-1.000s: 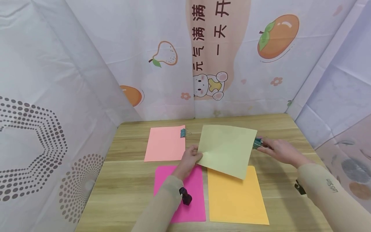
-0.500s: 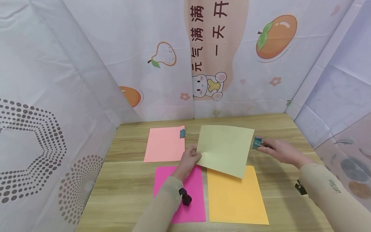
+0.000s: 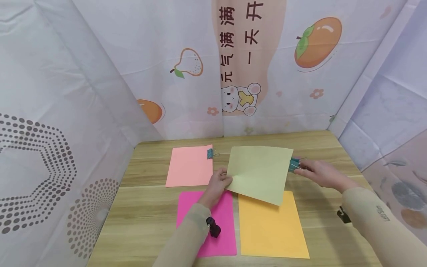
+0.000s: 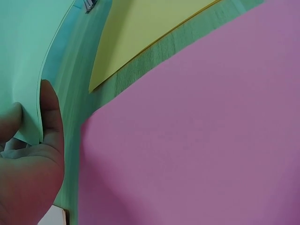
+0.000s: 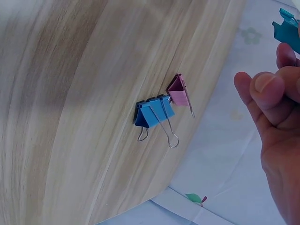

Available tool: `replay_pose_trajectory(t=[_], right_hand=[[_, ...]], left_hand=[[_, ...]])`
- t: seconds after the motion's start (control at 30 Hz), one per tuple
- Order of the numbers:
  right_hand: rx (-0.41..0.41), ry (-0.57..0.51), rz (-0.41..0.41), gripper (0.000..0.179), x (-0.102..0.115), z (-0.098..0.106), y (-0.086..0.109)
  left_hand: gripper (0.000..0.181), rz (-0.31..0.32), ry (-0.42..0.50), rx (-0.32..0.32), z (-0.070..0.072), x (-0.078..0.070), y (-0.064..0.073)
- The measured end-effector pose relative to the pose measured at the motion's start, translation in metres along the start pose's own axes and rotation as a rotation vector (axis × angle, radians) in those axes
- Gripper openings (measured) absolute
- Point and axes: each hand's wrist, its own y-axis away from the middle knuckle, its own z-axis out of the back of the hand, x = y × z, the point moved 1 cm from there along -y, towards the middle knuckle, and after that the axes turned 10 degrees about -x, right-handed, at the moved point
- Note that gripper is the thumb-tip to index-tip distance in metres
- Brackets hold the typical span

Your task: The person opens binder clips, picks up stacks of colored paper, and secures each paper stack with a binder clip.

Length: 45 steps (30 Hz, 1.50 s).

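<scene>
Wood-grain table [image 3: 133, 215], fruit-print cloth [image 3: 190, 116] behind: L hand [image 3: 218, 184] pinches a smooth, slightly bowed pale-yellow paper [image 3: 260, 174] btwn thumb & fingers, lower-left corner, partly above orange paper [image 3: 273, 233]; R hand [image 3: 318, 172] pinches teal binder clip [image 3: 294, 165] nr the pale-yellow paper's right edge, contact unclear.

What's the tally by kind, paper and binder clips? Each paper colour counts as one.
Paper: 4 (salmon paper, pale yellow paper, magenta paper, orange paper)
Binder clips: 4 (clip on the salmon paper, teal clip in the right hand, blue clip and pink clip on the table)
Total: 8
</scene>
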Motion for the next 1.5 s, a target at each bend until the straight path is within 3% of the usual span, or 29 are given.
replay_pose_trajectory(t=[0.73,0.87,1.5], right_hand=[[0.175,-0.217,-0.125,0.042,0.005,0.007,-0.002],[0.187,-0.25,-0.141,0.047,0.005,0.01,-0.001],[0.193,-0.263,-0.138,0.038,0.011,0.007,-0.002]], left_hand=[[0.025,0.012,0.022,-0.011,0.002,0.0,0.001],[0.025,0.005,0.023,-0.012,0.003,-0.001,0.001],[0.021,-0.008,0.025,0.019,0.002,-0.001,0.004]])
